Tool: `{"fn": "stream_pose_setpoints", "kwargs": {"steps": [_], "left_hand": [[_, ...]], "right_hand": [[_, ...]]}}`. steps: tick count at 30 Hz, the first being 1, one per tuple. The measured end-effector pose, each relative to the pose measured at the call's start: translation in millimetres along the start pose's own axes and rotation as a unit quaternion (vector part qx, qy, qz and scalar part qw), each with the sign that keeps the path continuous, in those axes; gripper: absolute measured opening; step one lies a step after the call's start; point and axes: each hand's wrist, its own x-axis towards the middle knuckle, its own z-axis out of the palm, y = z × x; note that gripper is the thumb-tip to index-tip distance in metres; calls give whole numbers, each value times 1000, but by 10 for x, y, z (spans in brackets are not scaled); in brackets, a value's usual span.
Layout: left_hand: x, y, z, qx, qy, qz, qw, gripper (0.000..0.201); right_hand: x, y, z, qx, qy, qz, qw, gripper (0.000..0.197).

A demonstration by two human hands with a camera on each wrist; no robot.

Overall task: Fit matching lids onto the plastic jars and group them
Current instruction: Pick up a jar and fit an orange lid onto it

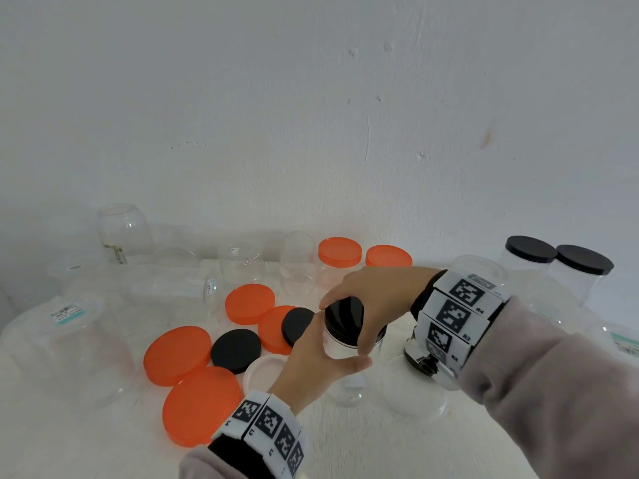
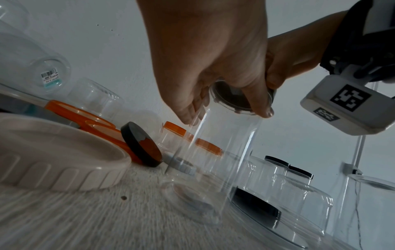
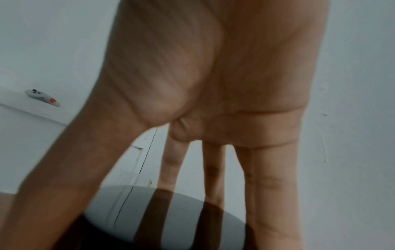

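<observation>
White wall, pale bench (image 1: 345, 444). Clear jar (image 2: 215, 152) upright on it, long axis vertical, mouth up. Left hand (image 1: 311, 361) curls round the jar's upper wall, likely to steady it. Right hand (image 1: 377, 299) above that grip, fingers spread and curled over the black lid (image 1: 344, 314) on the mouth, apparently seating it. Loose orange lids (image 1: 193, 402) left of the grip; 2 black-lidded jars (image 1: 553, 267) grouped well right.

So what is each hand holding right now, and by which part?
The left hand grips the clear jar around its upper wall. The right hand holds the black lid by its rim.
</observation>
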Motion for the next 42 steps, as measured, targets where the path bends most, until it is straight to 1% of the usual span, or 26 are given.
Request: {"fn": "stream_pose_setpoints", "kwargs": {"steps": [3,6,7,9,12,13,14,16,18,22,25,27,28,31,32,35,39,42], "left_hand": [[-2,-2,1,0,2,-3,1000,81],[-5,0,1,-5,-3,-2,1000,80],[-7,5,0,-5,-5,-1,1000,80],[-10,10,-1,-7,-7,2,1000,79],[-7,3,0,-7,-1,4,1000,77],[-9,6,3,-3,0,6,1000,76],[-11,12,3,0,0,7,1000,78],[-18,27,4,-1,1,11,1000,85],[-20,25,4,-2,2,12,1000,85],[-17,2,3,-1,2,4,1000,78],[-20,7,5,-2,-3,3,1000,78],[-24,16,4,-2,-5,3,1000,77],[-25,21,4,-3,-4,3,1000,76],[-32,38,-1,-1,1,8,1000,77],[-35,41,-1,0,1,11,1000,78],[-36,40,0,-1,-1,13,1000,78],[-36,26,8,2,4,8,1000,77],[-34,18,12,-4,5,5,1000,78]], "right_hand": [[11,21,51,20,37,13,999,77],[30,16,127,52,81,28,995,55],[30,8,134,50,85,31,995,54],[23,-9,112,39,64,42,996,62],[-6,-35,26,-4,-25,39,999,86],[-18,-38,2,-16,-42,27,999,89],[-25,-37,-17,-16,-44,14,999,88],[-32,-23,-34,-5,-29,-8,1000,82],[-28,-10,-31,-3,-13,-17,1000,79],[3,12,29,17,34,3,999,78],[17,0,80,33,65,25,997,70],[21,-30,72,30,63,39,997,68],[19,-46,56,26,48,45,998,72],[2,-84,-9,-15,-33,46,998,88],[-6,-90,-25,-24,-47,39,998,89],[-18,-73,-42,-8,-33,15,999,84],[-9,-32,-22,12,3,12,1000,80],[-14,-28,16,30,29,22,999,67]]}}
